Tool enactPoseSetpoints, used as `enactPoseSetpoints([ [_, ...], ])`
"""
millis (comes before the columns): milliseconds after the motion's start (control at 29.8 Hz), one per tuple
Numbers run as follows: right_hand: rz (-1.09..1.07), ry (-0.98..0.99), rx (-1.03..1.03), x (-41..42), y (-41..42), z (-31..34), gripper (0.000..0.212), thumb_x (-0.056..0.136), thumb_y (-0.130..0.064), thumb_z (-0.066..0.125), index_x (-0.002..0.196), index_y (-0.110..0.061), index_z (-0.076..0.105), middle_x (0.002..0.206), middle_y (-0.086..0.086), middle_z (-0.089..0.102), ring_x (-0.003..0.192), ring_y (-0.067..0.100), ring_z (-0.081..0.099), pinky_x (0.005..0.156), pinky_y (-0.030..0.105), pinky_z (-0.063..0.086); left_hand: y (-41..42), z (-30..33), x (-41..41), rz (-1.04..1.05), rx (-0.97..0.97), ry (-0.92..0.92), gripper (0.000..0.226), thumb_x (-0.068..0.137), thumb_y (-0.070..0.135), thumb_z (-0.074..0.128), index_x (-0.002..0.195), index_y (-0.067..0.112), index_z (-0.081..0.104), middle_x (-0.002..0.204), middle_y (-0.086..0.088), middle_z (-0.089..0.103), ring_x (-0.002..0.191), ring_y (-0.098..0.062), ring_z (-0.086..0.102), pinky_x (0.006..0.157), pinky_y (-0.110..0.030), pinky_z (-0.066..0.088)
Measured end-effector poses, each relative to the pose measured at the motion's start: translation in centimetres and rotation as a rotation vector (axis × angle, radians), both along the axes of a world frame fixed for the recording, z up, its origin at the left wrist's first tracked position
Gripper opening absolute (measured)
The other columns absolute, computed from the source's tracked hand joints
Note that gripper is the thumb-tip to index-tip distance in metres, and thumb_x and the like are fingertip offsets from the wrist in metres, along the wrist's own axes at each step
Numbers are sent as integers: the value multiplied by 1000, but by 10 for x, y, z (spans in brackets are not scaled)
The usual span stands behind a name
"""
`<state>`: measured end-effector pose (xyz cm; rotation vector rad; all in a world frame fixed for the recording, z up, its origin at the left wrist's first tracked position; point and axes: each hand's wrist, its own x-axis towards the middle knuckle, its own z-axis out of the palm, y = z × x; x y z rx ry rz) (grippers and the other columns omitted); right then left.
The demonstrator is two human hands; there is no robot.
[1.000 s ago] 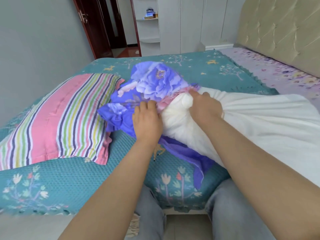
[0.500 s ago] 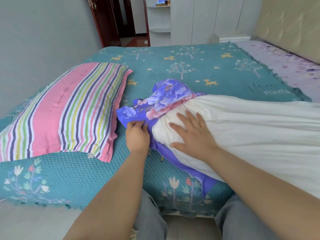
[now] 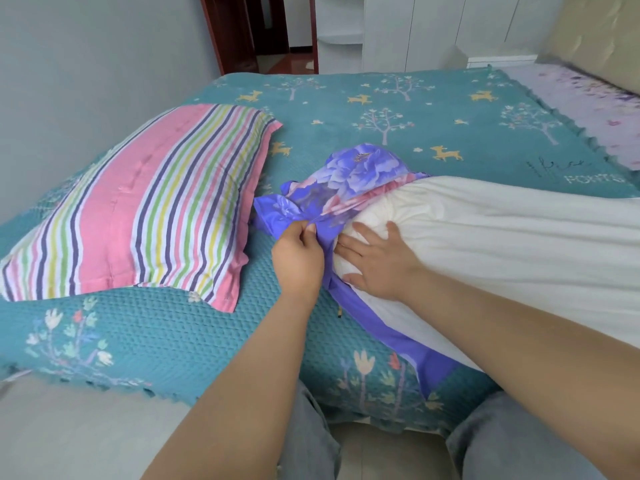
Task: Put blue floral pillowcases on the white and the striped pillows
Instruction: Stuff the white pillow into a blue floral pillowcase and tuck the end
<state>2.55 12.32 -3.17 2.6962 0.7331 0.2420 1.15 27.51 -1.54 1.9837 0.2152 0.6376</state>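
- The striped pillow lies bare at the left of the bed, just where it lay a second ago, its right edge just beside the bunched cloth; its case is not yet begun.
- The left hand has shifted from gripping bunched cloth a second ago to pinching a fold of the blue floral pillowcase between thumb and curled fingers.
- The pillowcase covers only the left end of the white pillow, with a purple flap trailing under it toward the near bed edge.
- The right hand, which clutched the pillow's end a second ago, now lies flat with fingers spread, pressing the end down and holding nothing.
- By this reading the stuffing has paused to free the opening; most of the pillow is still uncovered.
- Open bedspread lies far of both pillows for drawing the case along; the near bed edge is close, and the pillow's right part runs out of view.
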Motion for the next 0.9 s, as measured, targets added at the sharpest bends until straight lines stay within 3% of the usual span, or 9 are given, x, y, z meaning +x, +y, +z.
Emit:
enactPoseSetpoints([
  [67, -41, 9, 25, 3, -2, 0, 65, 90, -59, 38, 146, -27, 29, 156, -11, 19, 141, 24, 22, 100, 58, 28, -1, 1, -1, -22, -45, 9, 22, 95, 20, 49, 78, 8, 58, 73, -8, 63, 68, -23, 51, 64, -33, 40],
  [201, 3, -89, 3, 0, 2, 0, 60, 76, -55, 56, 128, -24, 56, 139, -7, 49, 125, 28, 48, 87, 59, 42, 2, -1, 1, -35, -165, 26, 22, 97, 20, 46, 85, 8, 59, 76, -3, 60, 69, -20, 49, 71, -35, 44],
  [268, 114, -181, -38, 2, 3, -2, 52, 80, -43, 45, 125, -19, 58, 133, -2, 55, 128, 30, 46, 97, 65, 32, 2, -2, 2, -33, -210, 21, 20, 97, 20, 46, 85, 11, 60, 77, -1, 60, 70, -19, 50, 73, -35, 46],
  [369, 258, -201, -54, 2, 8, -1, 43, 84, -20, 34, 114, -11, 63, 120, 8, 62, 126, 31, 48, 108, 59, 24, 3, -3, 1, -31, -247, 0, 19, 96, 18, 48, 85, 13, 63, 75, 3, 59, 69, -15, 50, 73, -32, 45],
  [503, 318, -106, 23, 10, 13, 4, 40, 78, -29, 35, 97, -14, 68, 108, 5, 64, 109, 29, 58, 73, 40, 51, 5, -3, 2, -4, -247, 15, 20, 96, 19, 49, 88, 11, 65, 78, -3, 63, 69, -16, 50, 71, -31, 44],
  [704, 144, -109, 202, 29, 36, 16, 15, 63, -29, 69, 59, -15, 70, 64, -1, 67, 70, 20, 66, 63, 22, 48, -5, -6, 4, -53, -326, 113, 21, 96, 11, 39, 78, 12, 49, 76, 2, 55, 72, -17, 46, 75, -33, 42],
  [771, 38, -86, 224, 34, 34, 19, 35, 58, -40, 82, 81, -15, 74, 88, 3, 72, 89, 20, 67, 73, 24, 51, -6, -9, 5, -45, -392, 177, 18, 93, 5, 34, 85, 9, 50, 86, -6, 55, 79, -18, 47, 81, -35, 44],
  [838, -23, -24, 163, 37, 24, 13, 59, 76, -48, 67, 126, -17, 57, 134, 3, 54, 127, 27, 44, 98, 31, 40, -2, -13, 8, -31, -544, 252, 22, 89, 0, 31, 91, 6, 52, 89, -11, 54, 79, -20, 48, 75, -34, 47],
  [905, 90, -17, 196, 23, 15, 9, 58, 70, -42, 70, 121, -15, 59, 124, 3, 58, 117, 32, 50, 97, 33, 40, 3, -16, 9, -52, -673, 302, 27, 87, -2, 31, 87, 8, 55, 85, -9, 55, 76, -20, 51, 70, -31, 50],
])
